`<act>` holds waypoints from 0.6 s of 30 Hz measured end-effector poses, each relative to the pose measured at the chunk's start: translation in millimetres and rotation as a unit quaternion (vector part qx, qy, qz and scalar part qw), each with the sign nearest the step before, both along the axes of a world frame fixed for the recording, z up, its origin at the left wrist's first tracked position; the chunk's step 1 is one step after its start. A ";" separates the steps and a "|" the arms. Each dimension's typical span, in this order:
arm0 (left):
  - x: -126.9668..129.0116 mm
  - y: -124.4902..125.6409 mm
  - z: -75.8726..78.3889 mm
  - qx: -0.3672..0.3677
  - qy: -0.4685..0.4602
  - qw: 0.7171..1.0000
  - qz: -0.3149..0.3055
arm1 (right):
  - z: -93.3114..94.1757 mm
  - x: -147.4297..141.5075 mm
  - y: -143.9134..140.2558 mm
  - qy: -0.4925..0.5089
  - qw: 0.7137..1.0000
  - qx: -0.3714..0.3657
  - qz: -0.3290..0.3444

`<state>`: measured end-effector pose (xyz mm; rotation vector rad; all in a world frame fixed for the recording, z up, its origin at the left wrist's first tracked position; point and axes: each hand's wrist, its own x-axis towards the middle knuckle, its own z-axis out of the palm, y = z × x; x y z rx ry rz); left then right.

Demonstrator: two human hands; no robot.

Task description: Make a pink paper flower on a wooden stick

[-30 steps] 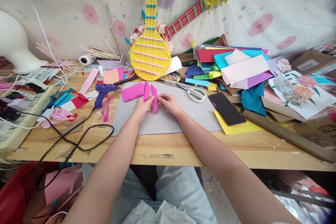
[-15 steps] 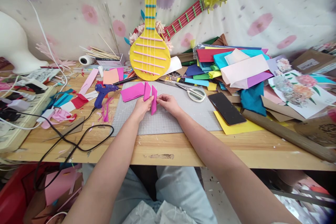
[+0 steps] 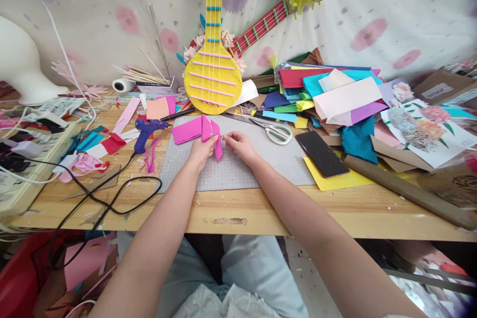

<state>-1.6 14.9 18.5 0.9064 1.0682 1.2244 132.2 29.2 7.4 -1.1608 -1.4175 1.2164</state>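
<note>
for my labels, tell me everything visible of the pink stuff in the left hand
The pink stuff looks like paper or felt: two narrow magenta lengths with slanted ends. The left hand pinches them over the grey mat, hiding whether they join. One visually overlaps some magenta sheets; right hand near, contact unclear.

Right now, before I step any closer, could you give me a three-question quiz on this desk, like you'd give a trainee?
1. Which hand has the angled magenta strip in its grip? A: left. B: right. C: neither.
2. True or false: the glue gun lies to the right of the scissors.
3. Fill in the colour: the phone partly covers a ____ sheet.

Key:
1. A, the left hand.
2. False; the glue gun lies to the left of the scissors.
3. Yellow.
</note>
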 end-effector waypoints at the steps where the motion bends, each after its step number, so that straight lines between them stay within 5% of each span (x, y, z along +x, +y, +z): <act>1: 0.2 0.0 0.0 0.002 -0.005 1.000 0.004 | 1.0 -0.1 -0.5 -0.010 1.000 -0.006 0.008; 7: -1.1 -1.1 3.4 -0.005 -0.064 0.996 -0.061 | 1.0 0.6 -0.6 -0.003 0.996 0.005 0.087; 12: -5.6 -1.6 10.4 -0.068 -0.152 0.974 -0.154 | 1.9 7.5 -0.6 0.058 0.988 -0.058 0.130; 18: -9.5 -0.1 8.9 -0.080 -0.190 0.962 -0.181 | 6.1 11.7 -1.3 0.097 0.976 -0.103 0.165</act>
